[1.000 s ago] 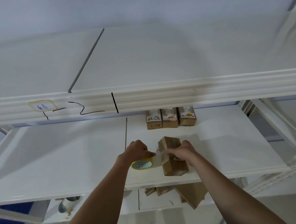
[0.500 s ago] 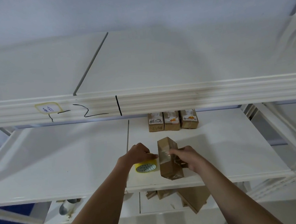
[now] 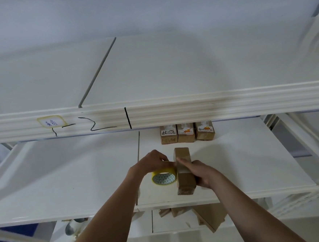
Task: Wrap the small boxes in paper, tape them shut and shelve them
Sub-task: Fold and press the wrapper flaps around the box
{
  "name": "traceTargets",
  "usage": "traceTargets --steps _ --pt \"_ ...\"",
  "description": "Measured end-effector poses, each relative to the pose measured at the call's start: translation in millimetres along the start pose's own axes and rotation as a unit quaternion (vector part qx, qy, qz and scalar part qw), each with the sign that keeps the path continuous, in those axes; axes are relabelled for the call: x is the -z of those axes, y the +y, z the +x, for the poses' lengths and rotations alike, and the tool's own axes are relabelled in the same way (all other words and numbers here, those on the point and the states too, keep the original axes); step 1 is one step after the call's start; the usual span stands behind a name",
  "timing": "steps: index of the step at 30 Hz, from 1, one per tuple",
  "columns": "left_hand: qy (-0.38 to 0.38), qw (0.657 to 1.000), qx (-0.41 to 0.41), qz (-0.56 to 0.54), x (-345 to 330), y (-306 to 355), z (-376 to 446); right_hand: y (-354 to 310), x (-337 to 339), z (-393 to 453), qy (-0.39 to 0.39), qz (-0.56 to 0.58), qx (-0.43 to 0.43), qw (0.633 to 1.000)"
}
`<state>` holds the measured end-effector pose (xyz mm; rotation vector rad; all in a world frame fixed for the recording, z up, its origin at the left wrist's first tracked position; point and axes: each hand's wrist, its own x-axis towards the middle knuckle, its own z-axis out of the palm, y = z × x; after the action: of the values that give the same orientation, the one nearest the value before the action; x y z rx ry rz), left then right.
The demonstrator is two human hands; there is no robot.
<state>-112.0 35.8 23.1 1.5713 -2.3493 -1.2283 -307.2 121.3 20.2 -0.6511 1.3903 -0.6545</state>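
Left hand (image 3: 154, 163) grips the tape roll (image 3: 164, 177) at 9 o'clock of the wrapped box (image 3: 184, 173) on the middle shelf (image 3: 252, 161), right hand (image 3: 202, 171) clamps the box; risk: strip wrinkles or sticks askew if the box twists.

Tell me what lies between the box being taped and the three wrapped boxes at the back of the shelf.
Nothing: the head view shows only bare white shelf between the held box and the three boxes.
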Motion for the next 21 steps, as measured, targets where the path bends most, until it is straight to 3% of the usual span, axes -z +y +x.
traceTargets --steps 8,16,21 --pt "-0.019 0.999 -0.021 0.042 1.4 4.7 3.0 1.0 3.6 2.6 -0.011 -0.079 0.008 0.997" --pt "-0.086 0.993 -0.015 -0.083 3.9 -9.2 -9.2 0.8 8.0 4.4 0.038 -0.075 -0.018 0.996" --pt "-0.091 0.993 -0.006 -0.078 8.2 -8.4 -5.1 0.6 8.3 4.9 0.029 -0.066 -0.011 0.997"
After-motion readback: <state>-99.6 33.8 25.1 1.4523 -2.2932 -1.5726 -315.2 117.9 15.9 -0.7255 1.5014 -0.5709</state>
